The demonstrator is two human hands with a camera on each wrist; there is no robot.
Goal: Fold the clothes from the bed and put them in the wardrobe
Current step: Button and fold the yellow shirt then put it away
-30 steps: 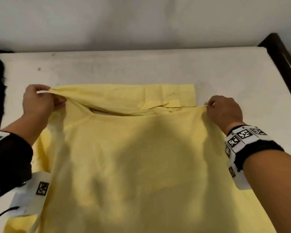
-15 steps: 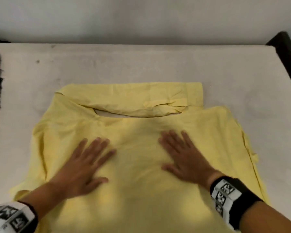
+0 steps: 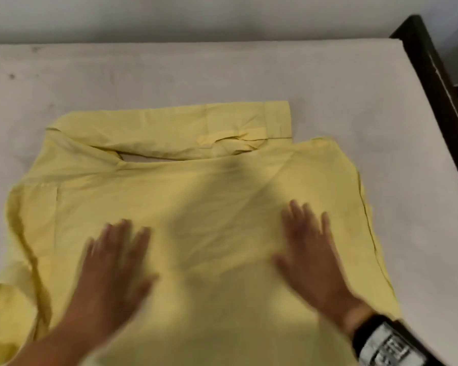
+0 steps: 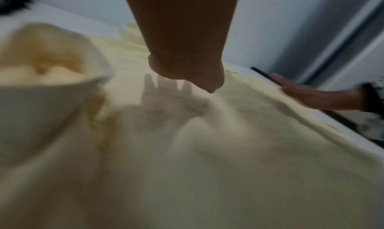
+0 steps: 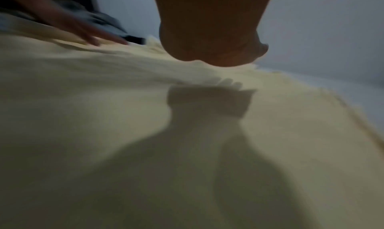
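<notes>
A yellow shirt (image 3: pixel 185 196) lies spread flat on the white mattress of the bed (image 3: pixel 328 83), filling the centre and lower half of the head view, with one sleeve (image 3: pixel 175 128) folded across its top edge at 12 o'clock, cuff end pointing toward 1 o'clock. The left hand (image 3: pixel 114 262) lies palm down on the cloth at about 7 o'clock, fingers spread and straight, pointing toward 12; it is blurred. The right hand (image 3: pixel 310 249) lies palm down on the cloth at about 4 o'clock, fingers likewise spread and straight, well apart from the left one. Neither hand pinches or gathers any fabric. The shirt's left side is rumpled into loose folds at 8 to 9 o'clock, and its right hem runs along 3 to 4 o'clock, near the mattress edge. A black wristband with a white marker patch (image 3: pixel 386 344) sits on the right wrist at 5 o'clock. The dark bed frame (image 3: pixel 431 70) runs along the mattress at 2 o'clock, and a pale wall (image 3: pixel 196 14) stands behind at 12. Both wrist views are blurred and show only the heel of each hand over pale yellow cloth, its shadow cast on the fabric below.
</notes>
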